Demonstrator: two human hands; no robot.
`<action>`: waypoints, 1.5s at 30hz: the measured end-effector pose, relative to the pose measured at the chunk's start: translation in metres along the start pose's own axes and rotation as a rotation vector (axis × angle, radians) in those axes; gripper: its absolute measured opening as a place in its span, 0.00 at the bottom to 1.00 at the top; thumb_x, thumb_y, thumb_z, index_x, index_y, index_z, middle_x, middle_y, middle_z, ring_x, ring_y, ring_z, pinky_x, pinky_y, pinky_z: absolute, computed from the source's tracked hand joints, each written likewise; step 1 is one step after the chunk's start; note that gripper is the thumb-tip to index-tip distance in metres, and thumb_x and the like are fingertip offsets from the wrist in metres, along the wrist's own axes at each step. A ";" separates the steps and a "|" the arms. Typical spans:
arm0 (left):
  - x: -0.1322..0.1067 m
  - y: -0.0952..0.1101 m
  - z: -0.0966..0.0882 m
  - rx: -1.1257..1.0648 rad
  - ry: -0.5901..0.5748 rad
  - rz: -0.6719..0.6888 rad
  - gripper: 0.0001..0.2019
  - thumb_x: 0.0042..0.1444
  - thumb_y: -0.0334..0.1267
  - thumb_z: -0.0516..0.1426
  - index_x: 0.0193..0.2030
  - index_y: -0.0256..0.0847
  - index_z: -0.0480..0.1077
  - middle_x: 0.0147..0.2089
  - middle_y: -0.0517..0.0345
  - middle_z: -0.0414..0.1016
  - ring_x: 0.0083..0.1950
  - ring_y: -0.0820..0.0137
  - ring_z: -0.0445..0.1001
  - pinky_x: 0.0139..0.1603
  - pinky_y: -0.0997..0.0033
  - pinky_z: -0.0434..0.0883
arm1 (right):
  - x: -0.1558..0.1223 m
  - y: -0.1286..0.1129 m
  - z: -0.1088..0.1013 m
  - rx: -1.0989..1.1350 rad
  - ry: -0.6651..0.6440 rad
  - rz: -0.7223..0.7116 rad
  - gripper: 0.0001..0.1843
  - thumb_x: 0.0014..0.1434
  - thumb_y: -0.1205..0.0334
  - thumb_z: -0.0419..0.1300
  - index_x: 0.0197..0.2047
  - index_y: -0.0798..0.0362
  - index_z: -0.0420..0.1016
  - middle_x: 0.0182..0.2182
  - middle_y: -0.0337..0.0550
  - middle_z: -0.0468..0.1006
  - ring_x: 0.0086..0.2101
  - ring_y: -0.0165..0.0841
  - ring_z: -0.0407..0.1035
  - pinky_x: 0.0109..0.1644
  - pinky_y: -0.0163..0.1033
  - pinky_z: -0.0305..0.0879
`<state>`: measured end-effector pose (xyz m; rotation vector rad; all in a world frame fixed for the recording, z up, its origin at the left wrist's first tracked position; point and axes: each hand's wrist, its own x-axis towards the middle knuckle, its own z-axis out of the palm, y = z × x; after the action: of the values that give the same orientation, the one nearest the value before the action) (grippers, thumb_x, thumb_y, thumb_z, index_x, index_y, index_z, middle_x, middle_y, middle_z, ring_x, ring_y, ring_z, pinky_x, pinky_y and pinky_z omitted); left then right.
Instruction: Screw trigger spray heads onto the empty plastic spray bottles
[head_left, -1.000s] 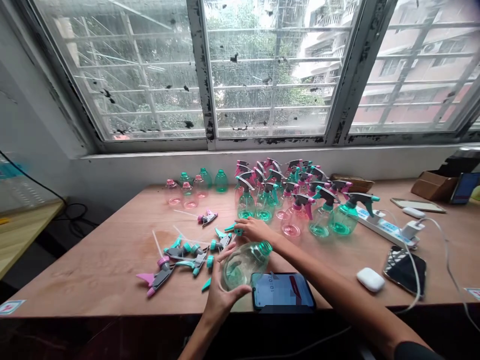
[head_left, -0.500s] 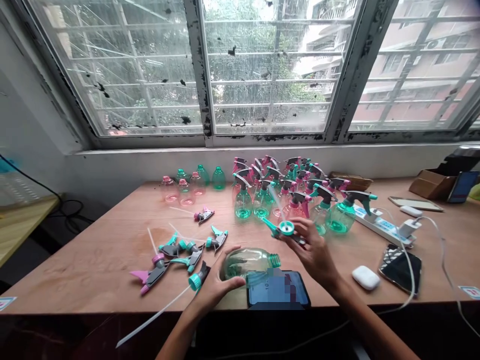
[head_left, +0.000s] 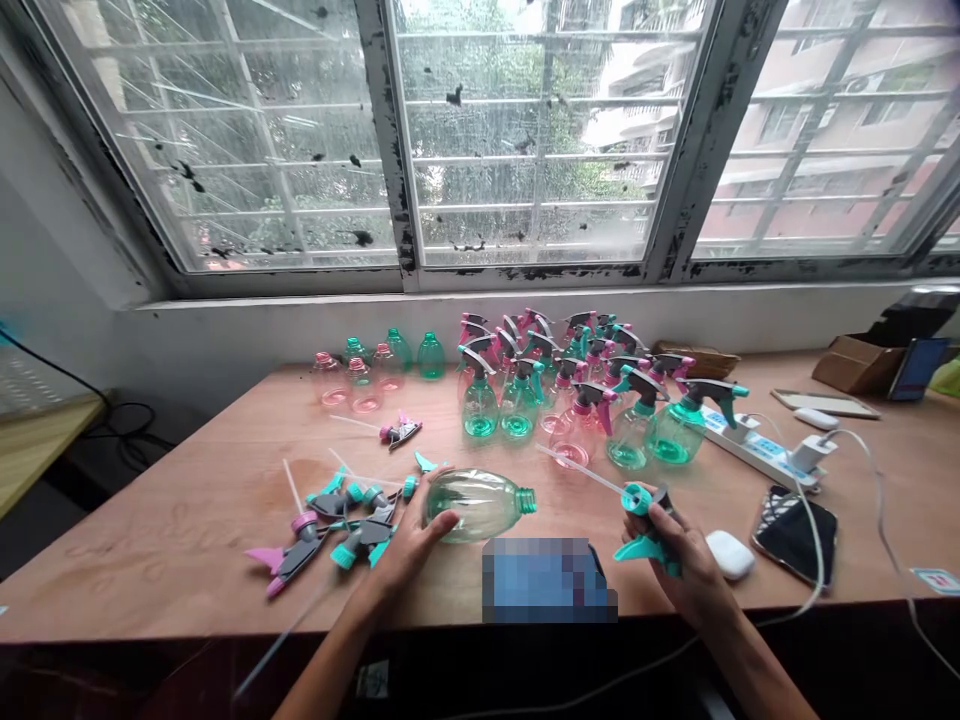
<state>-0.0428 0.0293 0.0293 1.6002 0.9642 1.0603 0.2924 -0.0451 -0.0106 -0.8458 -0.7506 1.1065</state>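
My left hand (head_left: 416, 540) grips a clear green bottle (head_left: 476, 505) lying on its side, its open threaded neck facing right. In my right hand (head_left: 686, 560) is a teal and grey spray trigger head (head_left: 641, 515); its thin white dip tube (head_left: 581, 470) points left, toward the bottle but apart from it. Left of my left hand lie several loose spray heads, among them a pink and grey one (head_left: 296, 555) and a teal and grey one (head_left: 364, 540). Farther back rests another pink spray head (head_left: 401, 432).
Several open bottles (head_left: 360, 385) stand at the back left. Assembled spray bottles (head_left: 517, 400) crowd the back middle. A tablet-like device (head_left: 547, 580) lies at the front edge. On the right are a power strip (head_left: 757, 450), a phone (head_left: 795, 535), a white case (head_left: 729, 555) and a cardboard box (head_left: 859, 365).
My right hand has moved right and lower, turning the spray head so its tube slants left. The bottle in my left hand has shifted slightly left and up.
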 end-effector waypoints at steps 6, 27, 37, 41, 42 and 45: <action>-0.027 -0.004 0.023 0.037 0.169 0.075 0.35 0.60 0.54 0.60 0.70 0.49 0.54 0.71 0.47 0.59 0.71 0.52 0.58 0.70 0.54 0.55 | -0.007 0.013 -0.005 0.107 0.009 0.133 0.18 0.51 0.53 0.74 0.42 0.52 0.82 0.25 0.37 0.72 0.27 0.30 0.64 0.30 0.31 0.68; -0.058 0.028 0.046 0.294 -0.085 0.483 0.45 0.61 0.50 0.61 0.76 0.50 0.36 0.77 0.44 0.41 0.76 0.48 0.45 0.73 0.43 0.50 | -0.045 -0.013 0.033 -0.177 -0.298 0.159 0.20 0.58 0.47 0.66 0.47 0.51 0.74 0.27 0.42 0.82 0.28 0.40 0.76 0.33 0.42 0.72; -0.062 0.013 0.001 1.258 0.093 0.172 0.44 0.61 0.54 0.59 0.75 0.34 0.45 0.75 0.26 0.46 0.73 0.34 0.51 0.64 0.30 0.59 | -0.042 -0.015 0.041 -0.265 -0.237 0.168 0.19 0.53 0.49 0.71 0.41 0.53 0.77 0.22 0.41 0.82 0.24 0.37 0.74 0.29 0.37 0.69; -0.067 -0.008 -0.013 1.529 0.082 -0.155 0.41 0.60 0.58 0.57 0.69 0.24 0.60 0.71 0.22 0.54 0.72 0.32 0.53 0.63 0.27 0.57 | -0.025 -0.010 0.020 -0.217 -0.165 0.133 0.19 0.54 0.47 0.70 0.39 0.52 0.76 0.21 0.39 0.79 0.24 0.36 0.72 0.29 0.38 0.70; -0.064 -0.013 -0.012 1.529 0.070 -0.150 0.40 0.62 0.59 0.54 0.70 0.25 0.58 0.73 0.25 0.51 0.73 0.35 0.50 0.63 0.27 0.56 | -0.021 -0.008 0.015 -0.186 -0.150 0.118 0.18 0.54 0.47 0.70 0.38 0.52 0.76 0.21 0.39 0.78 0.24 0.35 0.71 0.29 0.37 0.69; -0.047 -0.024 -0.008 1.462 0.082 -0.028 0.35 0.67 0.55 0.47 0.72 0.32 0.53 0.75 0.33 0.48 0.76 0.43 0.46 0.67 0.29 0.50 | -0.011 -0.001 0.003 -0.134 -0.124 0.071 0.18 0.54 0.47 0.70 0.34 0.53 0.75 0.21 0.39 0.76 0.24 0.33 0.69 0.29 0.34 0.67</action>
<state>-0.0680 -0.0068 -0.0015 2.6177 2.0346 0.2602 0.2872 -0.0550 -0.0092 -0.9288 -0.9125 1.1897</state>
